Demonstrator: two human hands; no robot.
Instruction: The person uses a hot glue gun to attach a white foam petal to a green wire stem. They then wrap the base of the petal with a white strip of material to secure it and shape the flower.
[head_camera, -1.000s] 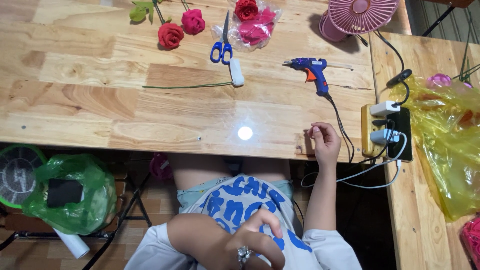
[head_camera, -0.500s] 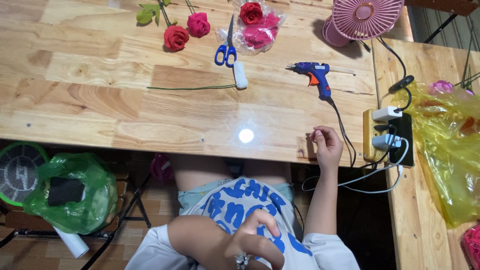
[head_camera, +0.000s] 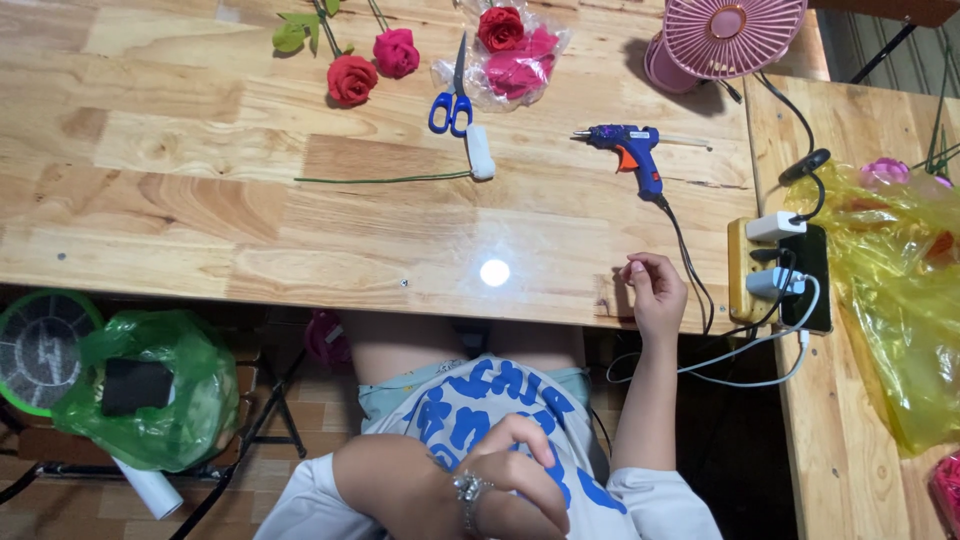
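Blue glue gun (head_camera: 630, 150) lies on the wooden table (head_camera: 200, 230), well beyond the right hand (head_camera: 655, 295), whose loosely curled fingers (head_camera: 636, 272) rest empty at the table edge. Left hand (head_camera: 510, 480) is curled against the shirt, holding nothing visible. Clear bag (head_camera: 515, 50) beyond the fingers holds red and pink roses; green bag (head_camera: 150, 390) below the table holds a dark object.
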